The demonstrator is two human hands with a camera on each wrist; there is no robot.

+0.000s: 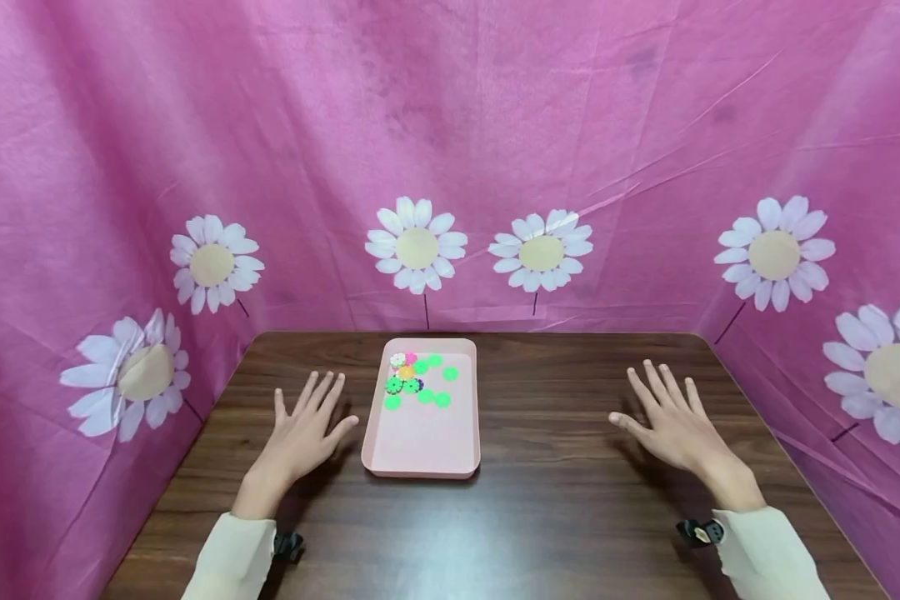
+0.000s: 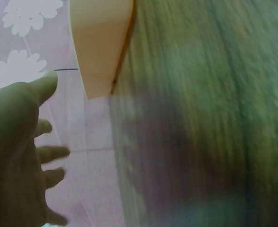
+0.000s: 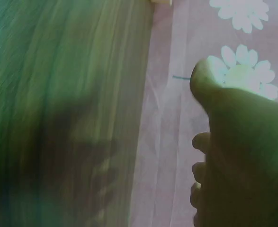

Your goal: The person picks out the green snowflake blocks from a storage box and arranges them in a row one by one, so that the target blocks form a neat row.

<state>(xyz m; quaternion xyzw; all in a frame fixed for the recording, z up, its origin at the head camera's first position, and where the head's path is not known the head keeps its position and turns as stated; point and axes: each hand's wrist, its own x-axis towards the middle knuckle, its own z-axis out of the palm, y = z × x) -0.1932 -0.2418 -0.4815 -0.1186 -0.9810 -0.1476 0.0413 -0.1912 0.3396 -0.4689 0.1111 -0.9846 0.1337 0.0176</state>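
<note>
A pale pink tray [image 1: 423, 446] lies on the table left of centre. Several small flower-shaped discs sit in its far half: mostly bright green ones [image 1: 442, 400], with a white one [image 1: 397, 359], a pink one [image 1: 412, 358], an orange one [image 1: 406, 372] and dark ones partly covered by green. To the left of the tray, my left hand [image 1: 300, 437] is held palm down with fingers spread, holding nothing. Well to its right, my right hand [image 1: 675, 433] is likewise spread and holds nothing. In the left wrist view, the tray's side [image 2: 101, 52] shows beyond the thumb.
The dark wood table [image 1: 555, 500] has rounded far corners. A pink curtain [image 1: 465, 125] printed with large daisies hangs behind it and along both sides. Each wrist wears a black strap, the right one [image 1: 699, 533] close below the sleeve cuff.
</note>
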